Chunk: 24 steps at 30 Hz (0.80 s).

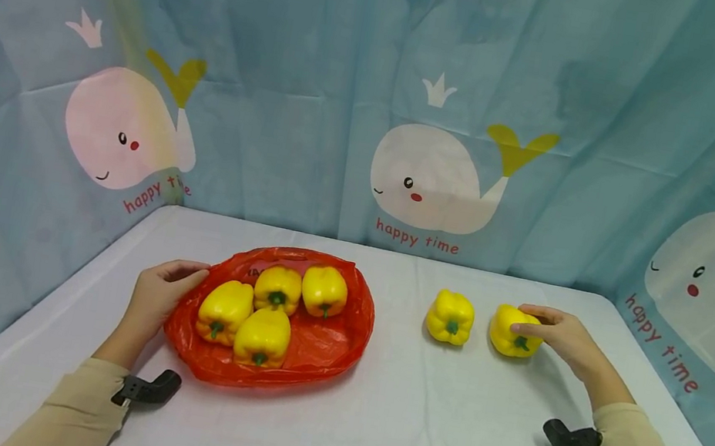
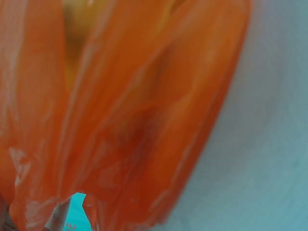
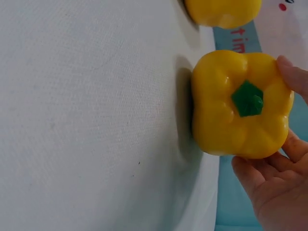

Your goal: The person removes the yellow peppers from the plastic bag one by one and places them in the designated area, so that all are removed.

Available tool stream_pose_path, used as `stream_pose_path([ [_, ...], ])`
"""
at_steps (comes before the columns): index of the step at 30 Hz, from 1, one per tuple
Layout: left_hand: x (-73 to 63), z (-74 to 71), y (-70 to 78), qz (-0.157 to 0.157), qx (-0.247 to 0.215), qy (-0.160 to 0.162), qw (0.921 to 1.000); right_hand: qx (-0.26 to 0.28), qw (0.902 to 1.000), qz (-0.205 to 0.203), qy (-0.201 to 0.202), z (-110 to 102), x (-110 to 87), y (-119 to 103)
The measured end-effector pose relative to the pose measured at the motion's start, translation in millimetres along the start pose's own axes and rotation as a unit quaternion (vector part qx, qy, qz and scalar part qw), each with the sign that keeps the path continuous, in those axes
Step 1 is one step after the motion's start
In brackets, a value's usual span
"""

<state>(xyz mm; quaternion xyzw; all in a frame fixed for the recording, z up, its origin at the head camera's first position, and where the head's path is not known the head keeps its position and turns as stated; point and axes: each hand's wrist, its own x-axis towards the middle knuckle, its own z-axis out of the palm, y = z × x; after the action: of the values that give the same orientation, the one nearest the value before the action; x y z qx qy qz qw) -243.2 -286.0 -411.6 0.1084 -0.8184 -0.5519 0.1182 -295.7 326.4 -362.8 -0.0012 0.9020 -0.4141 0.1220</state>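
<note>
My right hand holds a yellow bell pepper with a green stem, at the right of the table. The right wrist view shows thumb and fingers on opposite sides of that pepper, its shadow close beside it on the cloth. Another yellow bell pepper stands just to its left. At the left, a red plastic bag lies spread wide, with several yellow bell peppers inside. My left hand pinches the bag's left rim. Thin red plastic fills most of the left wrist view, hiding most of that hand.
A white cloth covers the table. Behind and around it hangs a blue curtain printed with whales. Black wrist mounts sit on both forearms. White cloth lies between the bag and the two peppers at the right.
</note>
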Motion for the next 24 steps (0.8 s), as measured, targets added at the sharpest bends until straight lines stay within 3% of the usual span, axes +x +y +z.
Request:
stream_pose_path([
  [11, -0.4, 0.4, -0.6, 0.001, 0.003, -0.001, 1.0000, -0.016, 0.9999, 0.000, 0.001, 2, -4.0, -2],
  [16, -0.2, 1.2, -1.5, 0.003, 0.001, -0.002, 1.0000, -0.026, 0.9993, -0.016, 0.021, -5, -12.0, -10],
  [24, -0.3, 0.5, 0.3, 0.002, 0.002, 0.002, 1.0000, 0.021, 0.9976, -0.029, 0.059, -4, -26.9, -36],
])
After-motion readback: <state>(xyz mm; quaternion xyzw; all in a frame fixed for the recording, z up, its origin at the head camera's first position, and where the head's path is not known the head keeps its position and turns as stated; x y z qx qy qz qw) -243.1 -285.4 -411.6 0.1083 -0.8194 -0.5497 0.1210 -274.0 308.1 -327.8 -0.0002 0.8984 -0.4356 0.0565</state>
